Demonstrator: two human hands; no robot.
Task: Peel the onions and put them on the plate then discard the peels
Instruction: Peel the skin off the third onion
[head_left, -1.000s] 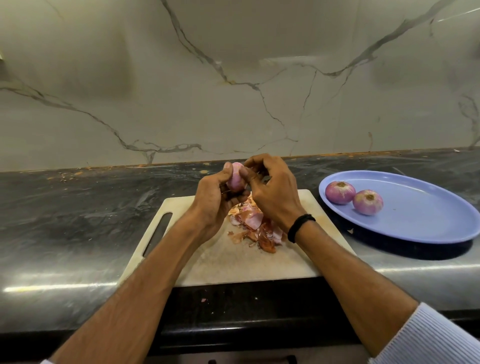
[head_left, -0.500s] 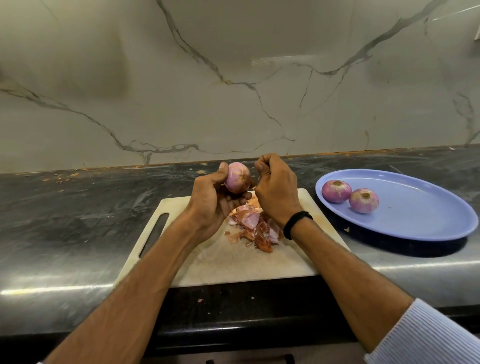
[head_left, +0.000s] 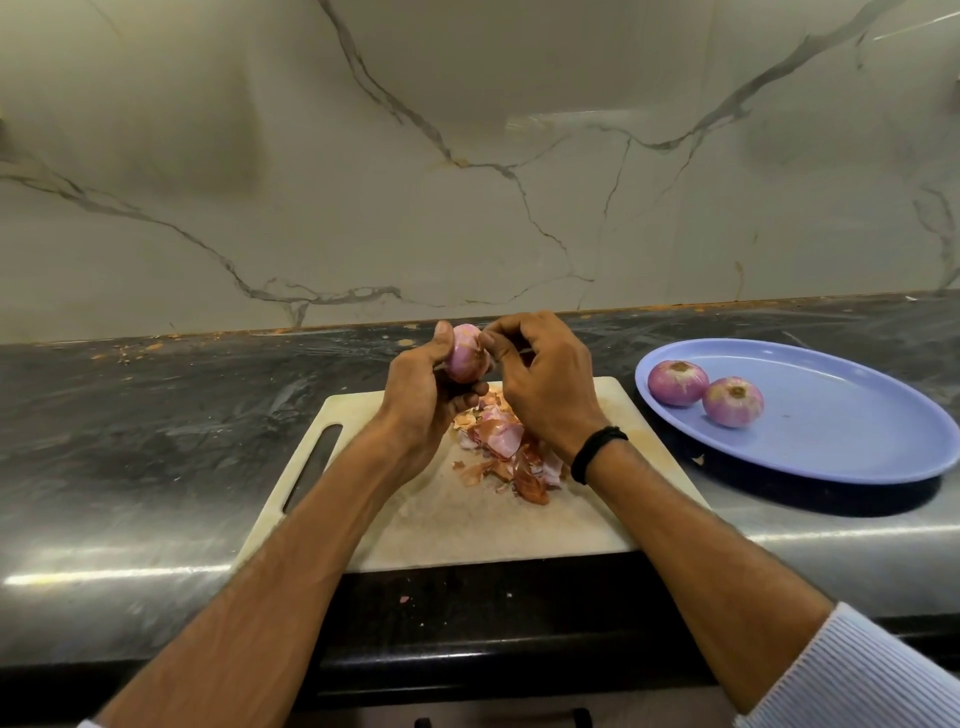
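My left hand (head_left: 421, 397) grips a pink onion (head_left: 464, 356) above the far edge of the white cutting board (head_left: 467, 525). My right hand (head_left: 543, 382) has its fingers curled, and its fingertips pinch at the onion's right side. A heap of brown and pink peels (head_left: 506, 452) lies on the board under my hands. Two peeled onions (head_left: 677, 383) (head_left: 732, 401) sit side by side on the left part of the blue plate (head_left: 841, 441) to the right of the board.
The board and plate rest on a dark stone counter (head_left: 156, 441) whose front edge runs below the board. A marble wall (head_left: 467, 156) rises behind. Small peel scraps (head_left: 130, 353) lie along the counter's back edge.
The right hand drew away from the onion half a second ago and has come back to it. The left hand has kept the onion raised and turned it slightly.
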